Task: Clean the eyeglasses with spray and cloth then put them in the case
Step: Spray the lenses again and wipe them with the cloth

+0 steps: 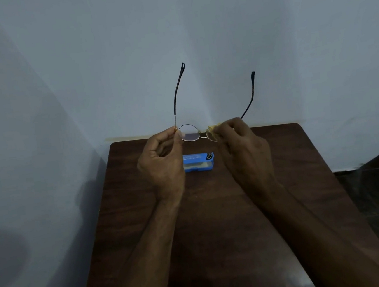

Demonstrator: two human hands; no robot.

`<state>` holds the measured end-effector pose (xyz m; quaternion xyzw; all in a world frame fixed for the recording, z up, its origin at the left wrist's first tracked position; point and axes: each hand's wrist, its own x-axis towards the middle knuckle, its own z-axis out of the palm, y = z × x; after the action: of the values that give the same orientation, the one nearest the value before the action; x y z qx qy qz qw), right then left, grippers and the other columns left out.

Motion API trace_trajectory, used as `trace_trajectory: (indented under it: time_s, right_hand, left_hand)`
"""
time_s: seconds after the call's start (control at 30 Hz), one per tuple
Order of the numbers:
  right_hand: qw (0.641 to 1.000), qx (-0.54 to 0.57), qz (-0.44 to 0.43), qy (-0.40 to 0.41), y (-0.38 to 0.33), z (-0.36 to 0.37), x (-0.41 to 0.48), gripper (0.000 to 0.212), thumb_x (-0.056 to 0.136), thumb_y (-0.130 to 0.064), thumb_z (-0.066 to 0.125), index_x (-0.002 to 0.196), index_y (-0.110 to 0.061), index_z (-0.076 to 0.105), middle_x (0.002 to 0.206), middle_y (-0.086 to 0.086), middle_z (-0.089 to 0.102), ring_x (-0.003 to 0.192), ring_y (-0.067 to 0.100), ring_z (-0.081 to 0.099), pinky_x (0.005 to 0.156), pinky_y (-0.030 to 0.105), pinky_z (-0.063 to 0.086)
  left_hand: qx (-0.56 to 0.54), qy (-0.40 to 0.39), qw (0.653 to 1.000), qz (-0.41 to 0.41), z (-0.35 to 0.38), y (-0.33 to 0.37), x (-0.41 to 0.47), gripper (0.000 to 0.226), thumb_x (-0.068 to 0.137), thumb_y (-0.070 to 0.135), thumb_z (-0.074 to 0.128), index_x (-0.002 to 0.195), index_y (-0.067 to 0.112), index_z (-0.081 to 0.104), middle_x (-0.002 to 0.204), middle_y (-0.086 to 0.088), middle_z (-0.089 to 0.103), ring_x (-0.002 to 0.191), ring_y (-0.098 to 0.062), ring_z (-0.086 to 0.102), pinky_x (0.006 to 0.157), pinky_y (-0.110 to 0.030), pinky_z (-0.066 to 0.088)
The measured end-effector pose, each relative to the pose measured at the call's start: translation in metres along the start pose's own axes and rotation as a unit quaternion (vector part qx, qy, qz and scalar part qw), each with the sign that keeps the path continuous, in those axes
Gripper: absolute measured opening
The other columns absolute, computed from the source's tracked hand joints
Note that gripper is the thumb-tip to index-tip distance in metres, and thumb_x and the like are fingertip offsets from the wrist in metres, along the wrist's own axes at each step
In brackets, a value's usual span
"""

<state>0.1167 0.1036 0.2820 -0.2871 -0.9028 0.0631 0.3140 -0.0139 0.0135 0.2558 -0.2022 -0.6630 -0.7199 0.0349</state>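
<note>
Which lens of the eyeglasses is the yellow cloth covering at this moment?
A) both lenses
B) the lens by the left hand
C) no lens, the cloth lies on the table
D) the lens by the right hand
D: the yellow cloth is pinched in the right hand around that lens, while the lens near the left hand of the eyeglasses is bare.

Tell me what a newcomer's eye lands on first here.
First, the eyeglasses, held up above the table's far end with both temple arms pointing up against the pale wall. The left hand pinches the frame at one hinge, while the right hand presses a yellow cloth over the other lens. Below them, an open blue case lies on the dark wooden table.
</note>
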Motion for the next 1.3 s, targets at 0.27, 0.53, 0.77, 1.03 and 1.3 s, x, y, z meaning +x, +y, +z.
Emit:
trace_trajectory:
  time_s: [0.27,0.53,0.77,1.03,1.3]
  right_hand:
    - [1.000,0.020,0.002,-0.007,-0.012,-0.001,0.000,0.017,0.095,-0.007,0.068,0.110,-0.012,0.062,0.116,0.006,0.063,0.078,0.019,0.062,0.060,0.032,0.054]
    - [0.999,0.029,0.016,0.023,-0.010,-0.006,0.008,0.007,0.097,-0.008,0.064,0.104,-0.009,0.063,0.107,0.007,0.063,0.074,0.024,0.062,0.058,0.040,0.054]
    - [0.998,0.034,-0.001,0.047,-0.007,-0.008,0.001,0.003,0.099,-0.011,0.065,0.101,-0.009,0.064,0.103,0.004,0.064,0.071,0.021,0.060,0.056,0.037,0.053]
    - [0.999,-0.006,-0.015,0.034,-0.013,-0.006,-0.008,0.017,0.090,-0.012,0.075,0.104,-0.011,0.066,0.105,0.005,0.067,0.069,0.017,0.061,0.055,0.024,0.038]
    - [0.999,-0.018,-0.010,0.048,-0.020,-0.003,-0.004,0.009,0.095,-0.011,0.070,0.103,-0.013,0.065,0.102,0.002,0.066,0.063,0.018,0.058,0.047,0.027,0.041]
  left_hand:
    - [-0.016,0.001,1.000,-0.002,0.000,0.004,-0.002,0.025,0.086,0.010,0.084,0.111,0.005,0.079,0.098,0.001,0.080,0.089,-0.009,0.079,0.084,-0.029,0.065]
    - [-0.010,-0.001,1.000,-0.024,-0.003,0.003,-0.006,0.028,0.087,0.015,0.084,0.112,0.005,0.078,0.100,0.000,0.081,0.090,-0.010,0.079,0.084,-0.032,0.065]
    - [-0.011,0.002,1.000,-0.026,-0.003,0.005,-0.006,0.027,0.086,0.013,0.084,0.112,0.006,0.079,0.099,0.002,0.081,0.089,-0.008,0.078,0.083,-0.028,0.065]
    - [-0.022,0.004,0.999,-0.028,-0.003,0.007,-0.004,0.027,0.086,0.010,0.084,0.111,0.004,0.078,0.096,0.007,0.079,0.087,-0.004,0.078,0.081,-0.021,0.063]
    - [-0.015,0.001,0.999,-0.030,-0.005,0.006,-0.006,0.028,0.085,0.013,0.085,0.111,0.007,0.079,0.097,0.007,0.079,0.090,-0.005,0.078,0.083,-0.024,0.064]
